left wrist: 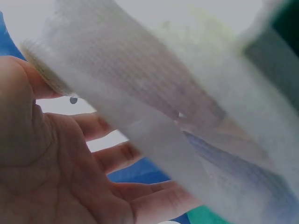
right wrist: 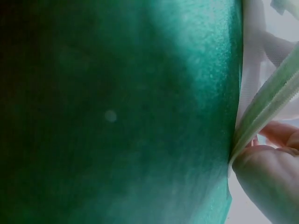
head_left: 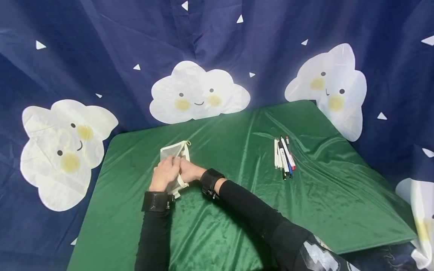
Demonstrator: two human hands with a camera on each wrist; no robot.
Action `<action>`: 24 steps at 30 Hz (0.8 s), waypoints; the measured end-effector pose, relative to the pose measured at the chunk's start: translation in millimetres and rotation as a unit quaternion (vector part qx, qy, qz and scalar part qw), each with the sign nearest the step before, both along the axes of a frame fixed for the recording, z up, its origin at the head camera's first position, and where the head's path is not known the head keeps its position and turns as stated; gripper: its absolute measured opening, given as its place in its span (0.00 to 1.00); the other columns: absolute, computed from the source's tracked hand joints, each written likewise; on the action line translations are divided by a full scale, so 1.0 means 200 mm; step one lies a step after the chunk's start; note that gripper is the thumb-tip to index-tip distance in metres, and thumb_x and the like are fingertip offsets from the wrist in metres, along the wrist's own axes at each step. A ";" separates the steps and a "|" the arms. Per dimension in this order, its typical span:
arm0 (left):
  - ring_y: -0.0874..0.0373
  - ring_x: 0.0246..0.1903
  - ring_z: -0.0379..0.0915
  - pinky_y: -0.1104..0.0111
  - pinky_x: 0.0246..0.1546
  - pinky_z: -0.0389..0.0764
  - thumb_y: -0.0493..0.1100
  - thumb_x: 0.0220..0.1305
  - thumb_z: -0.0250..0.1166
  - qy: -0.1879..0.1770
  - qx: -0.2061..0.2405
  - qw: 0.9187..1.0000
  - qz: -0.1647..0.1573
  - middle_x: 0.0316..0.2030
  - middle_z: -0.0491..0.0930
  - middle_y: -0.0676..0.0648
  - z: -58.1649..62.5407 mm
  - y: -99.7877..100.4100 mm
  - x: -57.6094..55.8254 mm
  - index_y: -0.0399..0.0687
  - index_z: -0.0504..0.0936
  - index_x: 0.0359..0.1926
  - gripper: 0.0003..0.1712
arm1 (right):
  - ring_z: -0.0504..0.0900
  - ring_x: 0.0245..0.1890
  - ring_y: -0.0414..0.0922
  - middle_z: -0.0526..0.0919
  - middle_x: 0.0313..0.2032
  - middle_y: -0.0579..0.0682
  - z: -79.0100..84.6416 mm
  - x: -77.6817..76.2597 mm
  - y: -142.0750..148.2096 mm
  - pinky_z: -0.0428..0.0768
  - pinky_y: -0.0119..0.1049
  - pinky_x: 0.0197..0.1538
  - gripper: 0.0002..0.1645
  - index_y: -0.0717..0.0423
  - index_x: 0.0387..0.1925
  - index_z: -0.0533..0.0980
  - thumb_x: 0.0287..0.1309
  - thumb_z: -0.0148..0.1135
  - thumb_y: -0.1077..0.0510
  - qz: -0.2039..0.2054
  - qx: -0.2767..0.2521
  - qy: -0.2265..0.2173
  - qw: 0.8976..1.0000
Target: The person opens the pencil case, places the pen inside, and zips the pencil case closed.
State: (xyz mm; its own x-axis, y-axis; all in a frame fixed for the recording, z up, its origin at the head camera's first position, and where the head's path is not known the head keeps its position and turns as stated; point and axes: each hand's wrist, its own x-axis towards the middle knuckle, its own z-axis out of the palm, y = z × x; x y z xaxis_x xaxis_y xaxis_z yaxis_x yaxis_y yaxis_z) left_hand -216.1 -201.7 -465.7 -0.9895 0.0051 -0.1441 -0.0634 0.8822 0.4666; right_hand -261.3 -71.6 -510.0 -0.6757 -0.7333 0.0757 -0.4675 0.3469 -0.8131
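Note:
A white, see-through mesh zipper pouch lies on the left part of the green cloth. My left hand grips the pouch's left side; in the left wrist view its thumb is on the near face of the mesh and the fingers pass behind. At the right edge of the pouch is my right hand. The right wrist view has its thumb against the zipper edge, with fingertips beyond that edge. The pouch's contents are too blurred to tell.
Several pens and markers lie in a loose bundle on the right part of the green cloth. The cloth has wrinkles. Behind it hangs a dark blue curtain printed with smiling clouds.

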 end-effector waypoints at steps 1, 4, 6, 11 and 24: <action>0.30 0.69 0.63 0.36 0.68 0.63 0.57 0.79 0.36 0.000 0.000 1.000 0.001 0.70 0.68 0.29 0.00 0.00 0.00 0.36 0.65 0.71 0.35 | 0.84 0.53 0.50 0.87 0.51 0.59 0.00 0.00 0.00 0.76 0.23 0.57 0.30 0.65 0.56 0.79 0.50 0.74 0.59 -0.002 0.001 0.002 1.000; 0.30 0.69 0.63 0.36 0.67 0.63 0.57 0.79 0.36 -0.002 -0.001 1.000 0.003 0.70 0.67 0.29 0.00 -0.01 0.00 0.36 0.65 0.71 0.35 | 0.84 0.53 0.50 0.86 0.52 0.59 0.01 0.01 -0.01 0.76 0.22 0.57 0.30 0.65 0.56 0.79 0.50 0.74 0.60 -0.001 0.013 0.010 1.000; 0.30 0.69 0.63 0.36 0.67 0.63 0.57 0.79 0.36 -0.003 -0.002 1.000 0.004 0.70 0.67 0.29 -0.01 -0.01 0.00 0.36 0.66 0.71 0.36 | 0.85 0.52 0.50 0.87 0.50 0.60 0.02 0.01 -0.01 0.77 0.23 0.57 0.28 0.66 0.54 0.79 0.50 0.73 0.61 -0.004 0.018 0.019 1.000; 0.28 0.68 0.65 0.35 0.66 0.64 0.58 0.78 0.38 0.002 -0.005 1.000 0.007 0.68 0.70 0.29 -0.01 -0.01 -0.01 0.35 0.68 0.69 0.36 | 0.86 0.48 0.49 0.88 0.45 0.59 0.02 0.01 -0.01 0.79 0.24 0.53 0.22 0.65 0.48 0.81 0.49 0.73 0.61 -0.013 0.033 0.043 0.998; 0.30 0.65 0.69 0.34 0.64 0.65 0.57 0.79 0.38 0.012 0.005 1.000 0.014 0.67 0.73 0.32 -0.06 -0.04 0.05 0.42 0.70 0.68 0.32 | 0.85 0.52 0.53 0.87 0.48 0.62 0.00 0.05 -0.06 0.81 0.33 0.59 0.28 0.66 0.54 0.80 0.50 0.73 0.60 -0.008 0.069 0.104 0.992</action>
